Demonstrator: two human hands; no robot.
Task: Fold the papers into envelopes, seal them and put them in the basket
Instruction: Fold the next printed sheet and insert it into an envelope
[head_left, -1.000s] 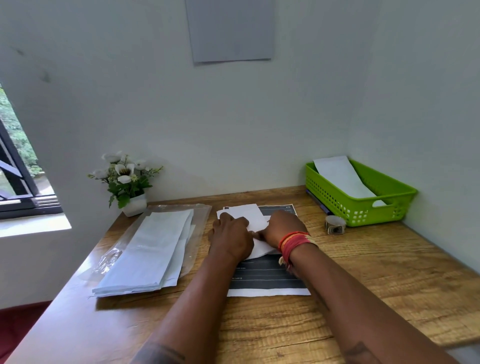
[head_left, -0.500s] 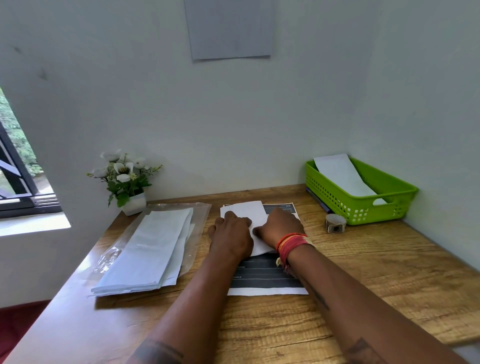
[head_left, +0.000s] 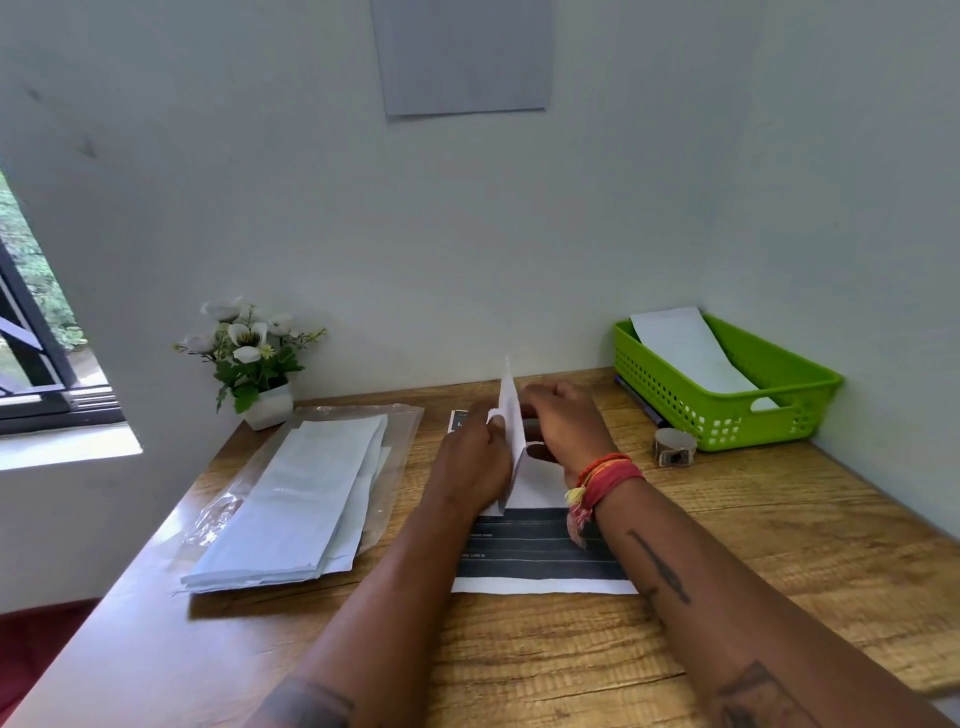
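paper upright between hands

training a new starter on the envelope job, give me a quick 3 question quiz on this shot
1. True or false: the green basket already holds a white envelope.
2. The white paper being folded is: A) flat under both palms, B) raised on edge between the left hand and right hand, C) inside the basket.
3. What lies on the table to the left of the hands, and what is it resting on?

Key
1. True.
2. B.
3. A stack of white papers, on a clear plastic sleeve.
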